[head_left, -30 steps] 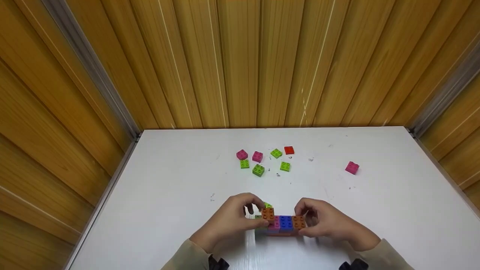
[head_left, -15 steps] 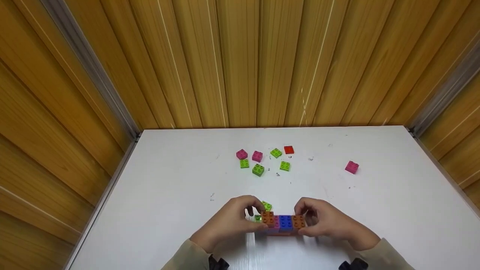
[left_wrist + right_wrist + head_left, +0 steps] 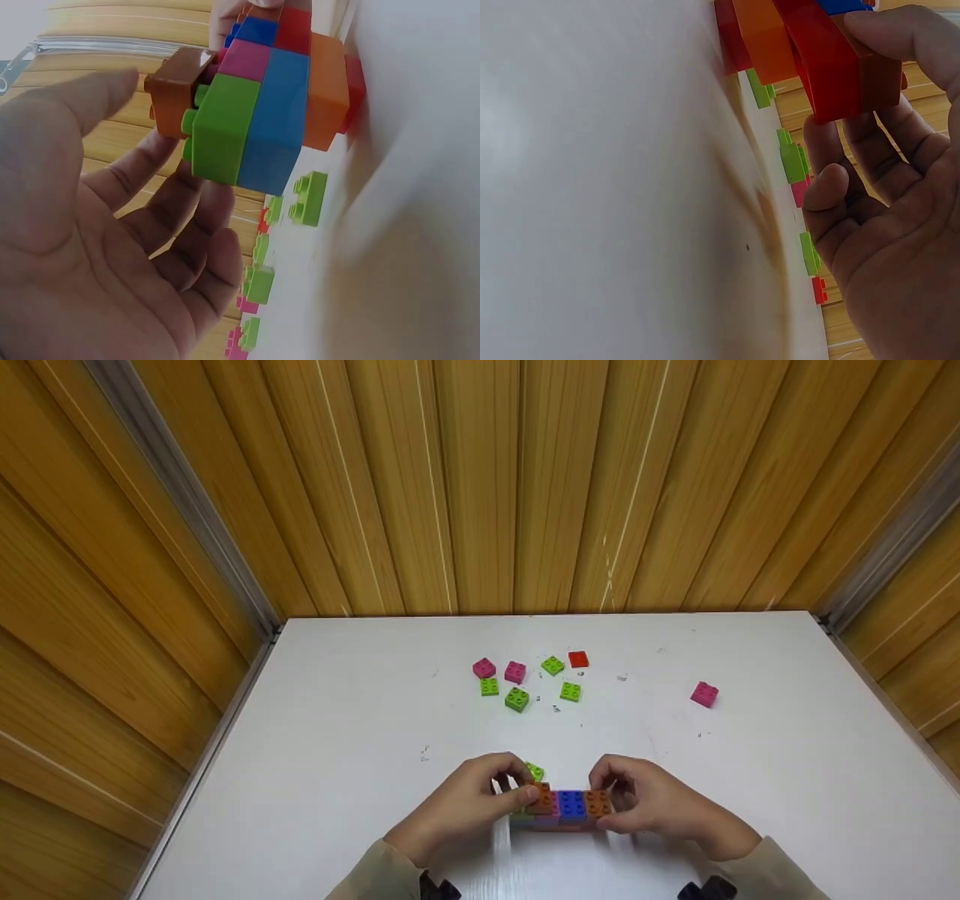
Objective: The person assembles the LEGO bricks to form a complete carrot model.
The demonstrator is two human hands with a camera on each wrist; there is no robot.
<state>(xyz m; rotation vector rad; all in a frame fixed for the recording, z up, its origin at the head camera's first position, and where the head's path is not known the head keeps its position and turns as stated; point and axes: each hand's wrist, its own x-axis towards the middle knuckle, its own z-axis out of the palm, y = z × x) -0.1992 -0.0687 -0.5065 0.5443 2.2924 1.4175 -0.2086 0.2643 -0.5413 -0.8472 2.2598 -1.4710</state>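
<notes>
A built block of toy bricks (image 3: 571,805) stands near the front of the table, with green, pink, blue and brown bricks along its top row. In the left wrist view, blue, orange and red bricks lie beneath. A brown brick (image 3: 178,86) sits over the green and pink studs at the left end, turned a little out of line. My left hand (image 3: 480,795) has its thumb over that brick's studded top and fingers at its far side. At the other end my right hand (image 3: 645,799) pinches the built block between thumb (image 3: 900,31) and fingers.
A loose light green brick (image 3: 535,771) lies just behind the built block. Farther back are several green and pink bricks (image 3: 515,672) and a red flat piece (image 3: 578,659). One pink brick (image 3: 704,694) lies apart at right. Wood-patterned walls (image 3: 480,487) bound the white table (image 3: 337,697).
The brown brick in my left hand has come down onto the left end of the built block. My left thumb has moved from its near side onto its top. The right hand keeps its place.
</notes>
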